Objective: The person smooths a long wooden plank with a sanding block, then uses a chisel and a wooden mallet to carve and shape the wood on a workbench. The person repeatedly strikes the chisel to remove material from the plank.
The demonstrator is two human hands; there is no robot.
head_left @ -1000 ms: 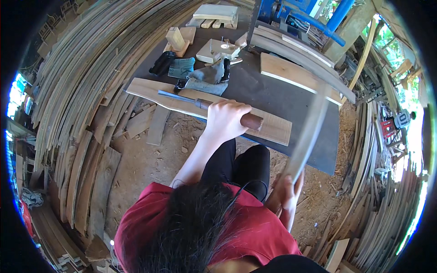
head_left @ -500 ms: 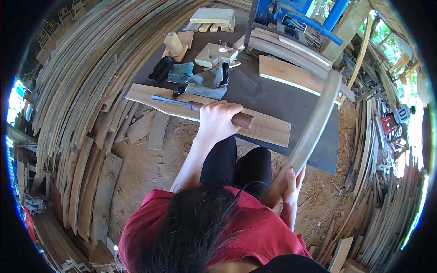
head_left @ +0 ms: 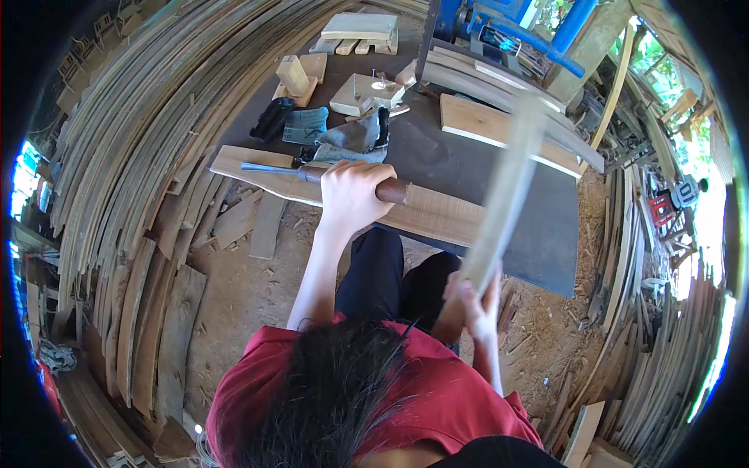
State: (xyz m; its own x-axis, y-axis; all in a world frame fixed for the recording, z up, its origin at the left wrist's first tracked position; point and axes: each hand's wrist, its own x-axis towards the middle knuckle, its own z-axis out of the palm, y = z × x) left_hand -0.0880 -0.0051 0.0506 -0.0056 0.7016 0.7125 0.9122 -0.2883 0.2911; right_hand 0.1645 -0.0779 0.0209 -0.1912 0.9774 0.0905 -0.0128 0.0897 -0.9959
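Note:
My left hand (head_left: pixel 355 193) is wrapped round the brown wooden handle of a chisel (head_left: pixel 392 192). The metal blade points left and lies along a long pale wooden board (head_left: pixel 445 214) at the near edge of the dark tabletop (head_left: pixel 542 253). To the right, my right hand (head_left: pixel 474 306) is closed on the lower part of a long, slightly curved length of wood (head_left: pixel 499 203). Its upper end is smeared by motion and stands over the right side of the table, past the board's right end, which it partly hides.
On the table are a grey cloth bundle (head_left: pixel 355 140), green sandpaper (head_left: pixel 306 125), a holed wooden block (head_left: pixel 367 95) and a flat board (head_left: pixel 499 129). A blue machine (head_left: pixel 530 35) stands behind. Stacked planks (head_left: pixel 148 132) line the left; more timber (head_left: pixel 663 343) stands right.
The curved length of wood and my right hand have swung left, toward the board. My left hand and the chisel have shifted a little left along the board.

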